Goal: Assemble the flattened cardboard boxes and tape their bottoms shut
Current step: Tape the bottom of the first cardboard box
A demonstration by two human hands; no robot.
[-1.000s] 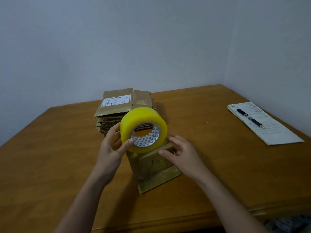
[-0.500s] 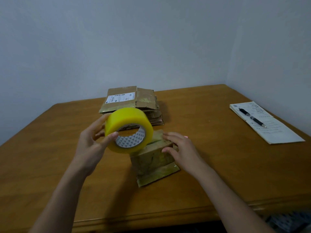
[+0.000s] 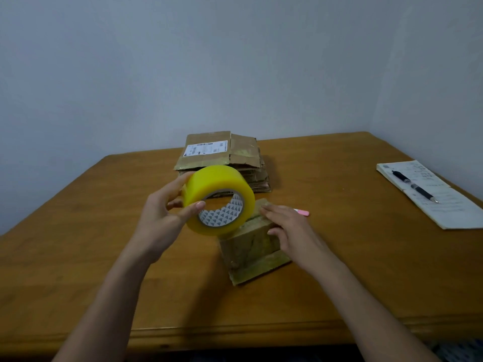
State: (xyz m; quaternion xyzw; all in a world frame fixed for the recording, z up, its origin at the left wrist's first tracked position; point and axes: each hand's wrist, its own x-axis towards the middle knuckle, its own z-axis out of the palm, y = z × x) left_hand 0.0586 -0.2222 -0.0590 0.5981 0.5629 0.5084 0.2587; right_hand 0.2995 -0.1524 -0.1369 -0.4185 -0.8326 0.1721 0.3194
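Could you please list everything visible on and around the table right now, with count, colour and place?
Tape roll: one, yellow, held above the table's middle in front of the stack.
Assembled box: one, brown cardboard, standing on the table at centre, under the right hand.
Stack of flattened boxes: one pile, brown, the top one with a white label, at the back of the table.
Small pink object: one, pink, on the table just beyond the right hand; what it is cannot be told.
Notepad: one, white, at the table's right edge.
Pen: one, black, lying on the notepad.
Table: one, brown wood.
Left hand: one, holds the tape roll.
Right hand: one, fingers resting on the assembled box.
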